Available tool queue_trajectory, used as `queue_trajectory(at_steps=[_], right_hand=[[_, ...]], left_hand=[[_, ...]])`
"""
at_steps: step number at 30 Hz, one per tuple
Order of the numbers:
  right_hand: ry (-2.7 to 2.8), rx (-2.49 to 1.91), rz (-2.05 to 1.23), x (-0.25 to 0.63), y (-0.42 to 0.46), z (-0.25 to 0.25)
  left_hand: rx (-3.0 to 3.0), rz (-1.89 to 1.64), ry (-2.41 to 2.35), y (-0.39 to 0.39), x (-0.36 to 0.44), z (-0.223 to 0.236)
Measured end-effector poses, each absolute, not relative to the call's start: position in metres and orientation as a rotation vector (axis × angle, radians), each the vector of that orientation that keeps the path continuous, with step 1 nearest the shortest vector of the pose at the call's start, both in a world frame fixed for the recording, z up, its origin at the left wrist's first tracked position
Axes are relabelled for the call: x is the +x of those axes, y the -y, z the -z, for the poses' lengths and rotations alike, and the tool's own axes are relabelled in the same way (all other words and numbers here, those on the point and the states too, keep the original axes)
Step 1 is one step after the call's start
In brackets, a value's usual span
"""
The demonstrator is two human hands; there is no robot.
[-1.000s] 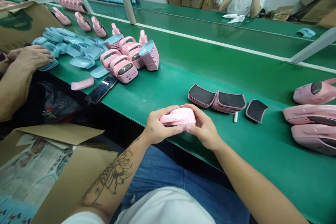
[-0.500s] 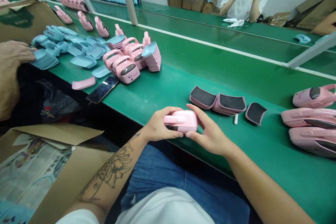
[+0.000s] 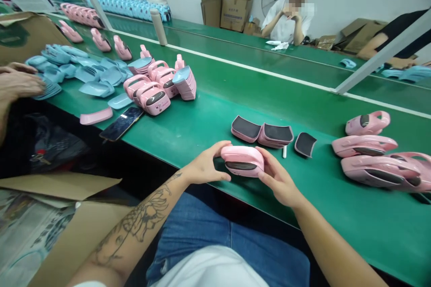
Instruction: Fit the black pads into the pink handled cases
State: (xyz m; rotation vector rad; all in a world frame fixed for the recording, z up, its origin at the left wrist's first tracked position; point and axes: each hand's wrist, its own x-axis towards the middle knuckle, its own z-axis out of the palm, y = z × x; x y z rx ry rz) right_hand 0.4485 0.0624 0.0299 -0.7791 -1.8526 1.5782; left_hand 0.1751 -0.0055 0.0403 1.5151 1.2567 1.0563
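A pink plastic casing with a long dark window and a rounded top is held just above the green table's front edge. My right hand grips its right end, thumb in front and fingers behind. Around the left end, my left hand is spread, thumb and fingers apart, with a gap between palm and casing; whether the fingertips touch it I cannot tell. Just beyond are two stacks of curved pink panels with black faces, a single such panel and a small white stick.
More pink handled casings stand at right and left. Blue plastic parts lie in a heap near a co-worker's hand. A phone lies by the table edge. An open carton sits below left. Other people sit across the table.
The casing has turned so that its long dark window faces me. My left hand has loosened and opened away from it, while the right still grips. The camera view has shifted somewhat.
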Motion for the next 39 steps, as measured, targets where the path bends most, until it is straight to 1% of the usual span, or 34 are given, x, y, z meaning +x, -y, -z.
queue_trajectory(at_steps=[3,6,12,15,19,25,28,32,36,39], right_hand=[[1.933,-0.888,-1.422,0.472,-0.055,-0.018],[1.95,-1.01,-1.336,0.478,-0.049,-0.015],[1.848,-1.095,-1.294,0.459,-0.044,-0.023],[1.856,-1.092,-1.265,0.454,-0.044,-0.025],[1.882,-1.142,-1.149,0.452,-0.044,-0.023],[1.848,-1.179,-1.097,0.45,-0.039,-0.02],[1.828,-1.249,-1.061,0.447,-0.033,-0.018],[1.773,-1.306,-1.009,0.438,-0.021,-0.017],[1.749,-1.308,-0.94,0.428,-0.008,-0.015],[1.759,-1.298,-0.796,0.418,0.005,-0.012]], left_hand=[[1.541,-1.001,-1.288,0.004,0.187,-0.028],[1.609,-0.986,-1.249,-0.005,0.198,-0.03],[1.541,-1.007,-1.105,-0.019,0.214,-0.034],[1.457,-1.06,-1.113,-0.019,0.221,-0.028],[1.401,-1.117,-1.166,-0.015,0.226,-0.023],[1.393,-1.09,-1.071,-0.012,0.225,-0.026],[1.32,-1.268,-1.064,-0.013,0.235,-0.022],[1.147,-1.531,-1.259,-0.018,0.26,-0.013],[1.096,-1.635,-1.363,-0.021,0.272,-0.01],[1.083,-1.642,-1.38,-0.019,0.269,-0.009]])
